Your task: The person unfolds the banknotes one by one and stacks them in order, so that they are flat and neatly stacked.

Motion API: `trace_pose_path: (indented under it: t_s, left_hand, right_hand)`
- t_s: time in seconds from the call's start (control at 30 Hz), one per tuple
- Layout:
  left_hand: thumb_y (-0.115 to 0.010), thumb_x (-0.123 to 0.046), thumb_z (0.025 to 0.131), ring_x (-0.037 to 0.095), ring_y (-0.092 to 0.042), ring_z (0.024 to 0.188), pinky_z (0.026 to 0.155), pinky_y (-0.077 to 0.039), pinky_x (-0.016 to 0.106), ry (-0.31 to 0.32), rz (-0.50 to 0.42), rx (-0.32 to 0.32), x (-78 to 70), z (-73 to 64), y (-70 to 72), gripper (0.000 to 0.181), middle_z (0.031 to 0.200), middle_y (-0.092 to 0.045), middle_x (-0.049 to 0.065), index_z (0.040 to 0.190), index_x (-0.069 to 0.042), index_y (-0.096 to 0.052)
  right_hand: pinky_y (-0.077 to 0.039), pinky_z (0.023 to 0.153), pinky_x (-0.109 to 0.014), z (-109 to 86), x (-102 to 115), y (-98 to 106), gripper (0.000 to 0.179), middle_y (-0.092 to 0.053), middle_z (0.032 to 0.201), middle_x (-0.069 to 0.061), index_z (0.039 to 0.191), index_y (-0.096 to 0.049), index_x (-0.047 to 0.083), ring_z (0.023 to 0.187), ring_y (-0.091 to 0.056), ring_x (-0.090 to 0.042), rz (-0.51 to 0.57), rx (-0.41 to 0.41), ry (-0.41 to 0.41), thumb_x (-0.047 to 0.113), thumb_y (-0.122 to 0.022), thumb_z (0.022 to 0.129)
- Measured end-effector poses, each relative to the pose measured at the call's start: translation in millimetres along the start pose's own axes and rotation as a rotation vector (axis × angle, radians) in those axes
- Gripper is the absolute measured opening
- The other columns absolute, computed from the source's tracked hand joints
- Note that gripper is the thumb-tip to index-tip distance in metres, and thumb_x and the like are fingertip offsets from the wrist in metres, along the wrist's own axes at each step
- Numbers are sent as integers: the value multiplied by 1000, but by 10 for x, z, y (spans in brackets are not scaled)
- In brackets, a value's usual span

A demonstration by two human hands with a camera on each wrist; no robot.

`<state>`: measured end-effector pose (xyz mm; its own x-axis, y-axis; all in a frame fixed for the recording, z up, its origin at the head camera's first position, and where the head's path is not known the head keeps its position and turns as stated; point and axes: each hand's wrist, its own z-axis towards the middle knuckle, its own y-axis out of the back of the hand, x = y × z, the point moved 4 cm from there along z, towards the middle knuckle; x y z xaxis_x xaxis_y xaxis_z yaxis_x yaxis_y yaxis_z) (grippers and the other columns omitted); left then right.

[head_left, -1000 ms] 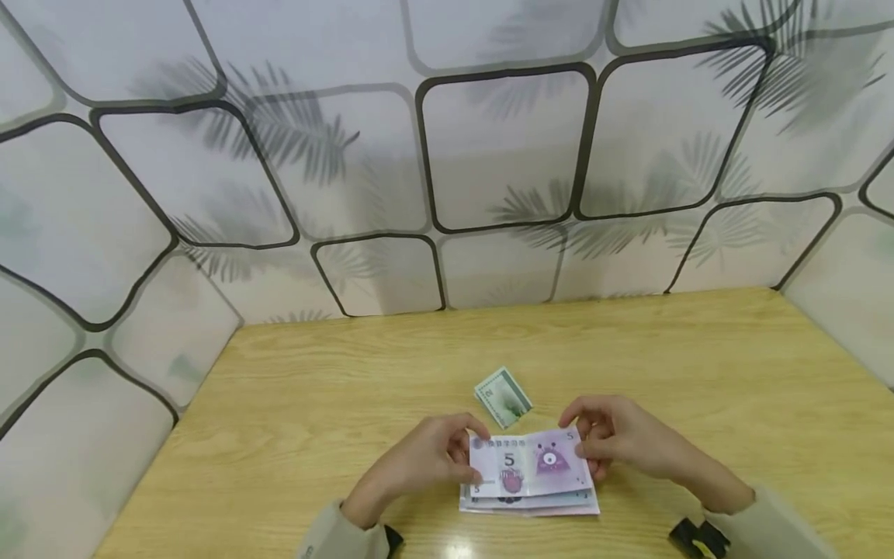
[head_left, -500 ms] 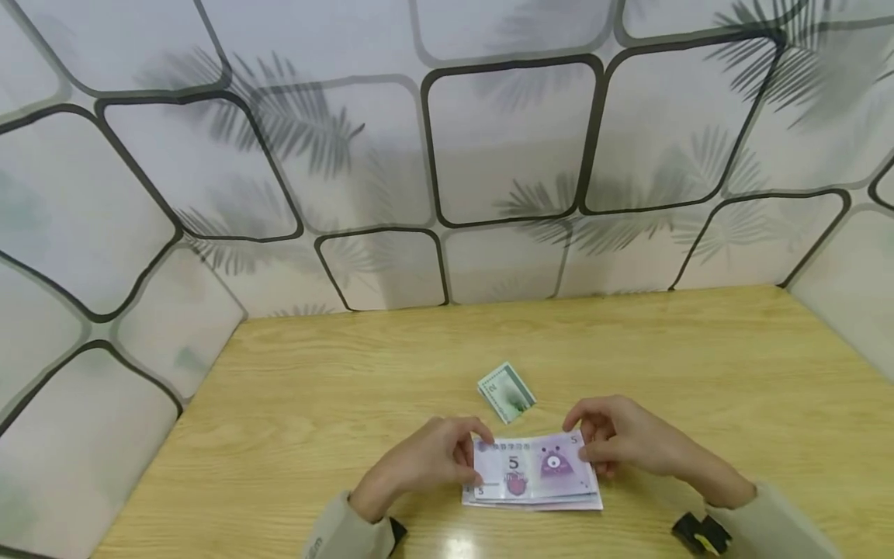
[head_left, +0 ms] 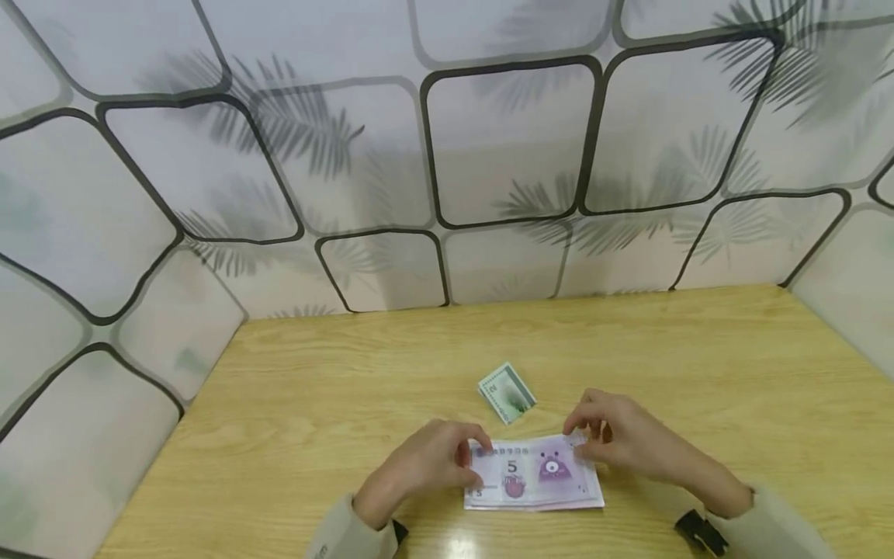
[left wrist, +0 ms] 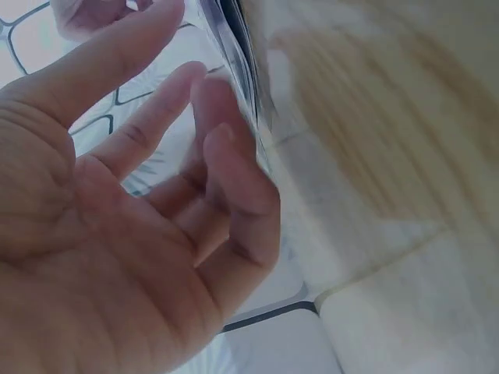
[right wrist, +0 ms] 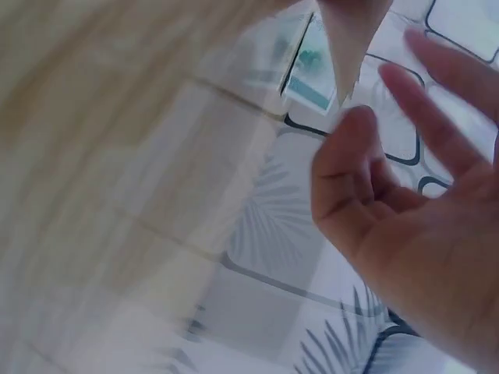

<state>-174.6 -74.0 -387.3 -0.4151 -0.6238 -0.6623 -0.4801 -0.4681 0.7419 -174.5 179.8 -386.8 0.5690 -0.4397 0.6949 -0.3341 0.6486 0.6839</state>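
Note:
A stack of play banknotes [head_left: 534, 475] lies low over the table, its top note purple with a "5" and a one-eyed monster. At its left end my left hand [head_left: 433, 460] holds it, index finger at the upper corner and thumb at the lower one. My right hand [head_left: 618, 435] holds the upper right corner between thumb and index finger. In the left wrist view, curled fingers [left wrist: 242, 187] lie along the edge of the stack. The right wrist view shows curled fingertips [right wrist: 359, 121] right at a corner of it. The lower notes are mostly hidden.
A small green banknote [head_left: 507, 393] marked "2" lies at an angle just beyond the stack. The wooden table [head_left: 314, 404] runs back to patterned walls [head_left: 503, 155] with leaf prints. A black strap [head_left: 701, 532] shows at the right sleeve.
The purple top note has come down onto the others, and their edges now nearly line up. Both hands stay at its ends; the right one has risen slightly at the corner.

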Motion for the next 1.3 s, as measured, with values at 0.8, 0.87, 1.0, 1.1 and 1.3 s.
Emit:
trace_pose_path:
  t_s: [0.8, 0.87, 1.0, 1.1, 1.3]
  left_hand:
    - [-96, -19, 66, 17, -47, 117, 99, -49, 32, -25, 364, 39, -54, -123, -87, 93, 129, -52, 0, 146, -15, -51]
    - [-96, -17, 67, 18, -48, 118, 100, -49, 33, -18, 349, 26, -50, -99, -82, 90, 130, -53, 1, 146, -14, -51]
    - [-96, -16, 67, 20, -50, 117, 97, -51, 35, -6, 349, 0, -38, -50, -56, 89, 130, -55, 2, 145, -13, -52]
    - [-95, -20, 69, 21, -51, 120, 96, -52, 37, 18, 332, 12, -29, -43, -29, 89, 132, -54, 2, 146, -14, -51]
    - [-82, -17, 87, 25, -60, 113, 90, -54, 41, 33, 190, -50, 46, -13, 195, 55, 127, -63, 8, 137, -8, -61]
  right_hand:
    - [-49, 96, -57, -84, 80, -179, 87, -54, 136, -8, 145, -48, 4, 121, -52, -31, -272, 223, -20, 34, -90, 76]
    - [-49, 97, -57, -75, 59, -166, 85, -54, 136, -9, 145, -48, 3, 121, -52, -32, -265, 211, -37, 31, -90, 75]
    - [-48, 98, -58, -41, 18, -133, 84, -54, 137, -11, 144, -48, 2, 122, -51, -34, -253, 188, -53, 27, -90, 76]
    - [-47, 99, -59, -35, -15, -92, 85, -51, 139, -15, 145, -47, 2, 125, -49, -37, -225, 190, -56, 33, -88, 78]
    - [-51, 92, -57, -11, -38, 140, 65, -56, 133, -19, 135, -53, -1, 118, -55, -41, -239, 89, 32, 33, -82, 87]
